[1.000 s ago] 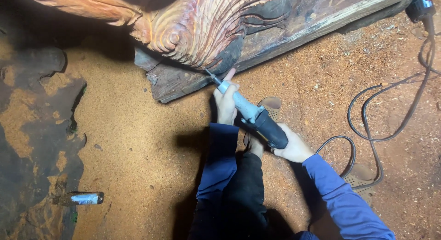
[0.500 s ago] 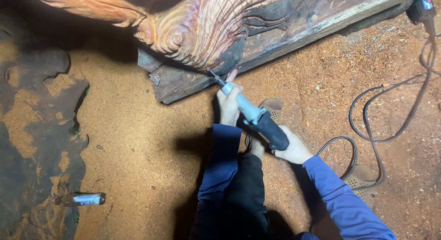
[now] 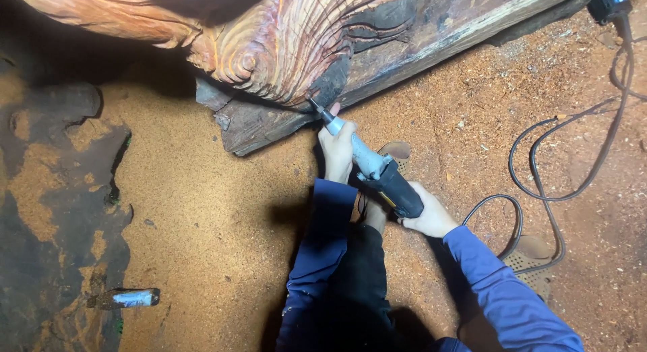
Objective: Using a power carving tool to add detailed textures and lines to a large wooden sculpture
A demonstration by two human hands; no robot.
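While the carved wood block [image 3: 296, 48] lies tilted on the sawdust-covered ground [image 3: 202, 210], we see a handheld rotary grinder [image 3: 374, 166] pressed to its lower edge, the thin bit at its tip meeting the dark grooves under the swirled knot. The left hand [image 3: 337, 150] is wrapped around the pale front barrel of the tool, close behind the bit, which we judge gives fine steering where the cut happens. The right hand [image 3: 431, 217] is closed around the black rear body, carrying the weight and setting the angle, so the tool runs in a slant from lower right up to the carving. A black power cord [image 3: 546, 190] loops away to the right over the sawdust, kept clear of the wood, and leads up toward a dark plug box [image 3: 610, 1] at the top corner. Both blue sleeves reach forward over a dark knee. Far to the left, a small pale cylinder [image 3: 135, 298] lies beside a dark slab; we cannot tell what it is.
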